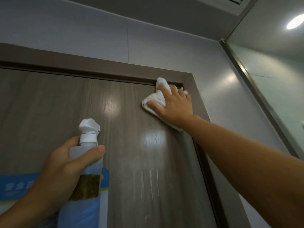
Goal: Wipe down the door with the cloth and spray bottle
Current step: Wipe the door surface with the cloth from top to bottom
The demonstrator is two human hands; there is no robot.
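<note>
White cloth [158, 97] lies pressed flat under the right hand [176, 109] at the door [65, 104] corner; left hand [65, 163] wraps the spray bottle [87, 155], nozzle aimed ready.

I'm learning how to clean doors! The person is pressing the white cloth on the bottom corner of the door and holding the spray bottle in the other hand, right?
Not quite. The head view shows the right hand pressing the white cloth at the top corner of the door, not the bottom. The left hand does hold the spray bottle.

The head view tilts upward, close to the door's [131, 145] upper right corner.
</note>
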